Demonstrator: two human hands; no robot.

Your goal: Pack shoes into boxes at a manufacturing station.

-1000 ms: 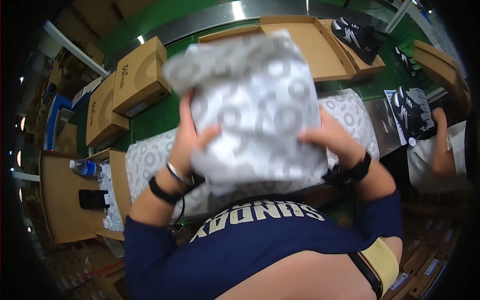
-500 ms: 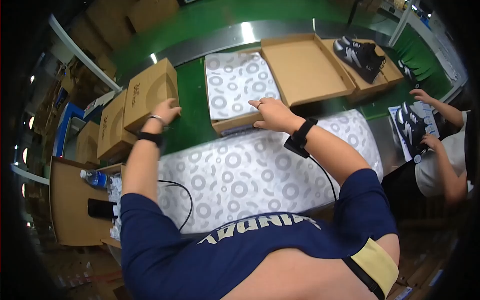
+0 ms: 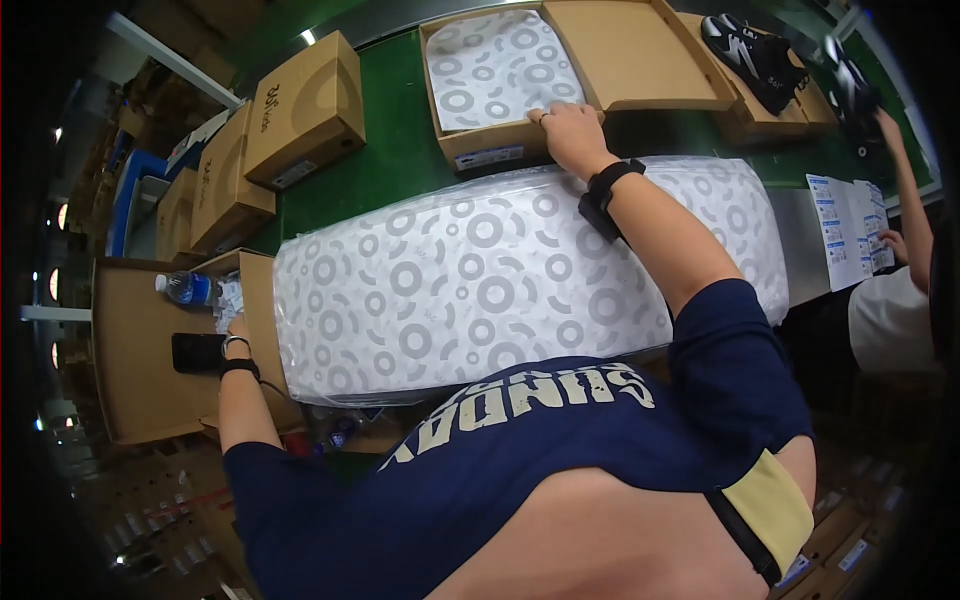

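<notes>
An open brown shoebox sits on the green surface, with patterned white wrapping paper folded over its contents. My right hand is closed on the front rim at its right corner, fingertips against the paper. The box's lid lies opened out to the right. At the left, my left hand reaches into an open carton among small white packets; its fingers are hidden. Before me lies a thick stack of patterned wrapping sheets in clear plastic.
Closed shoeboxes stand at the left. The carton also holds a water bottle and a black phone-like object. A black shoe rests on boxes at the right, where a co-worker holds another shoe and label sheets.
My left hand has moved from beside the closed shoeboxes down into the carton. My right hand has shifted to the box's front rim. The co-worker's shoe has been lifted off the label sheets.
</notes>
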